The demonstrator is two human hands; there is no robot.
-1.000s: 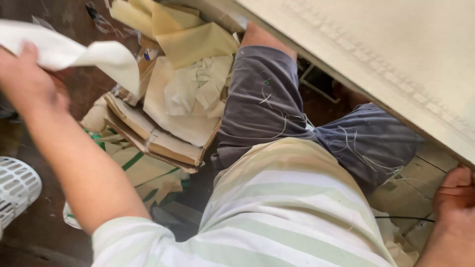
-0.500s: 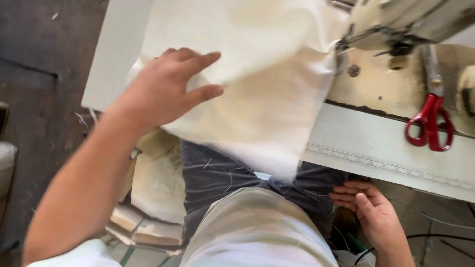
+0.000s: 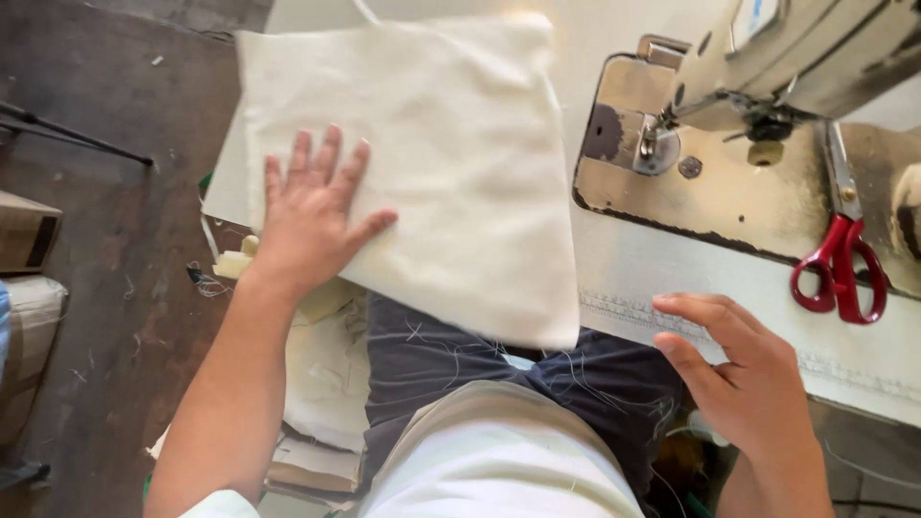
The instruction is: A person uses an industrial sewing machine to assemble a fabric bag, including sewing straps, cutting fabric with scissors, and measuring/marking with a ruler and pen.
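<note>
The cream cloth (image 3: 451,163) lies on the bench (image 3: 691,269) under the left hand (image 3: 312,216) — fingers spread flat; the right hand (image 3: 748,379), loosely open, rests at the bench edge — holding nothing.

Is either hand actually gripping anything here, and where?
Nothing is gripped. The left hand lies flat on the cream cloth, near its left edge; the right hand rests open at the table edge.

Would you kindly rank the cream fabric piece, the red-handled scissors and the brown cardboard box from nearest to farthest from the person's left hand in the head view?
1. Cream fabric piece: directly under the left hand, which lies flat on it.
2. Brown cardboard box: on the floor at the far left edge.
3. Red-handled scissors: far right, on the sewing machine's bed.
</note>
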